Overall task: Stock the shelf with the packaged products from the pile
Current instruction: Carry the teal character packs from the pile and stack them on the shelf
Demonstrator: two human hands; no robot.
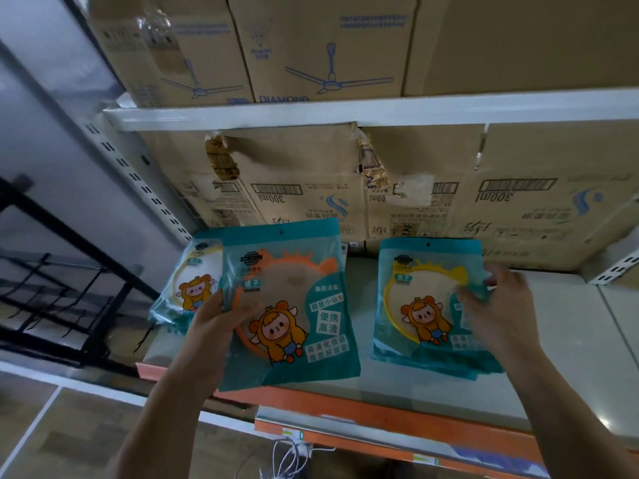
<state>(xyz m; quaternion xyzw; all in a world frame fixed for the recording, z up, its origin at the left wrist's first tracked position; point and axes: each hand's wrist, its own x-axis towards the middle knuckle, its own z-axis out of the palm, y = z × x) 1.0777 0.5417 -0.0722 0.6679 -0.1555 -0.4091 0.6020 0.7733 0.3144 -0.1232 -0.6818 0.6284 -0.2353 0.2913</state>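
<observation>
- Left hand [214, 319] pinches the orange-mirror packet [294, 305] by one edge; it could slip.
- Right hand [494, 305], blurred, seems to grip the yellow-mirror stack [425, 305]; a tug could topple it.

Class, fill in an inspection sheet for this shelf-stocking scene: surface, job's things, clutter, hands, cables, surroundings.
Surface: grey shelf board, orange front edge.
Job's things: orange-ring packet held up; left pile and right pile of yellow-ring packets lying on the board.
Clutter: nothing seen.
Hands: left hand grips the orange-ring packet; right hand blurred at the right pile's edge, grip unclear.
Cables: white cord below the shelf.
Surroundings: cardboard boxes behind, fan boxes above, black rack at left.
</observation>
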